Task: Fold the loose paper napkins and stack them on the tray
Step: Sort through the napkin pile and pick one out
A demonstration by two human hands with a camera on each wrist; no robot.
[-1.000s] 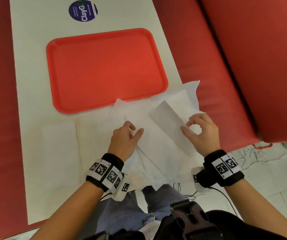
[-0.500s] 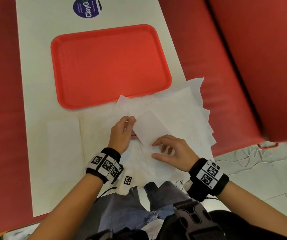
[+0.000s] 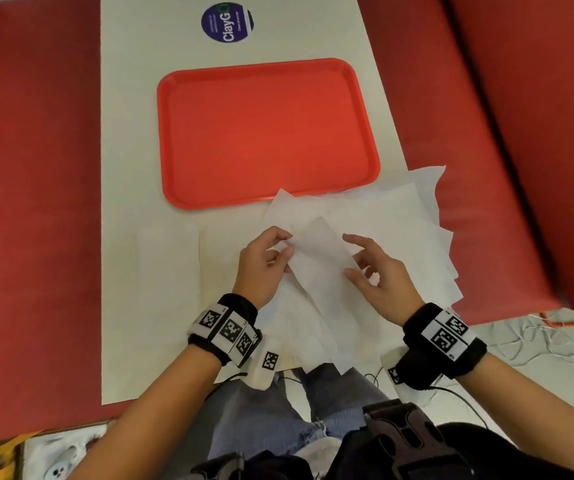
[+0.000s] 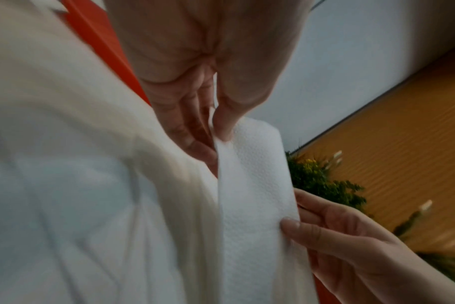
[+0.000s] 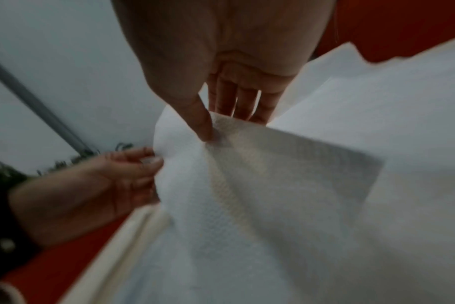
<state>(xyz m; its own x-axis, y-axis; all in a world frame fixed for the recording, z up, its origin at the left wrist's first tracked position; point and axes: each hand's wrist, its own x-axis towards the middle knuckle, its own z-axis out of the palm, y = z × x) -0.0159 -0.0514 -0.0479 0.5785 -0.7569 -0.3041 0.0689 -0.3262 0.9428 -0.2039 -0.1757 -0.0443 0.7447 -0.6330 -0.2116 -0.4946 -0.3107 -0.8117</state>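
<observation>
A white paper napkin (image 3: 320,261) hangs lifted above a loose heap of napkins (image 3: 393,230) at the table's near right. My left hand (image 3: 280,249) pinches its left edge between thumb and fingers, which the left wrist view shows close up on the napkin (image 4: 255,185). My right hand (image 3: 356,263) pinches the right edge; its thumb (image 5: 203,127) presses into the napkin (image 5: 247,174). The red tray (image 3: 264,133) lies just beyond the heap with nothing on it.
The white table (image 3: 133,168) runs away from me between red benches (image 3: 29,202). A round purple sticker (image 3: 227,22) sits beyond the tray. More flat napkins (image 3: 167,258) lie left of my left hand. The heap overhangs the table's right edge.
My right hand swung in from the right, pressed on the heap, then rose to pinch the napkin's right edge. My left hand has kept its pinch, and the napkin now hangs between both hands.
</observation>
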